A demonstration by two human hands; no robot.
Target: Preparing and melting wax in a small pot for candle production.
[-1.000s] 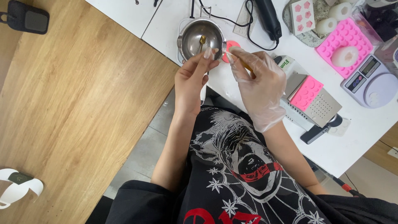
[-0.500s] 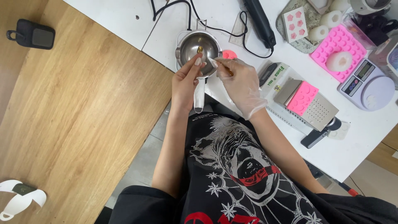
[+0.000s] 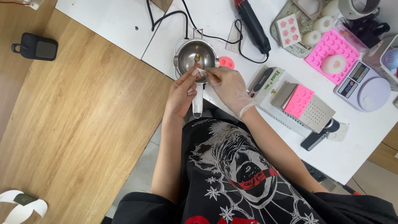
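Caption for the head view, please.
Bare left hand and gloved right hand meet over a small metal pot on a white table with pink moulds.

A metal pot [image 3: 195, 56] is set at the table [image 3: 124, 20] edge; a scale [image 3: 365, 86] is placed far right, a mould [image 3: 331, 49] behind it

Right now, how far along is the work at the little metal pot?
Done: white pieces sit on the pink mould and more by the stone tray. In hand: the left hand and gloved right hand meet at the rim of the metal pot, over a small gold piece. Left: the pot looks nearly empty, and the scale is bare.
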